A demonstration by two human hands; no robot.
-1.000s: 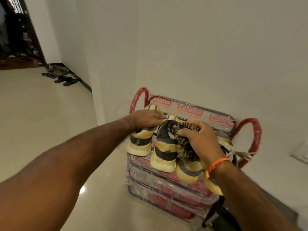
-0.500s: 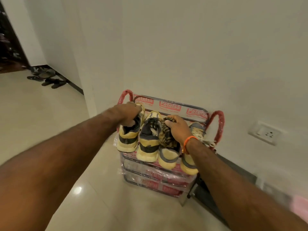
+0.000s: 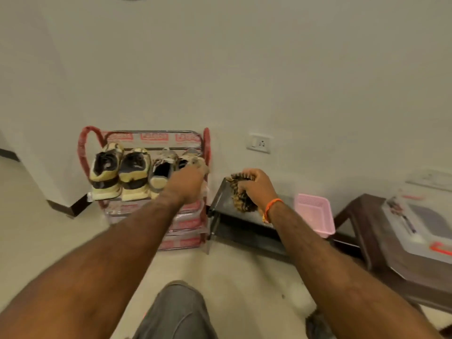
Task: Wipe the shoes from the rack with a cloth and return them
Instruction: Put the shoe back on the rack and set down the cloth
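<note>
A red-framed shoe rack (image 3: 82, 148) wrapped in plastic stands against the wall. Several yellow and dark sneakers sit in a row on its top shelf, the leftmost pair (image 3: 119, 172) with heels toward me. My left hand (image 3: 187, 183) reaches over the rightmost sneaker (image 3: 193, 159) and its fingers seem to curl on it, though the grip is partly hidden. The sneaker beside it (image 3: 162, 171) is untouched. My right hand (image 3: 255, 185) grips a bunched striped brown cloth (image 3: 238, 192) over a low dark metal stand (image 3: 219, 199) right of the rack.
A pink plastic basket (image 3: 315, 214) sits on the floor right of the dark stand. A brown wooden table (image 3: 381, 253) at the far right carries a clear box with orange latches (image 3: 425, 223). A wall socket (image 3: 259, 143) is above the stand. My grey-clad knee (image 3: 178, 311) is below.
My right hand carried the cloth off the shoes and rightward over the dark stand. My left hand moved from the left sneakers across to the rightmost one. The view pulled back.
</note>
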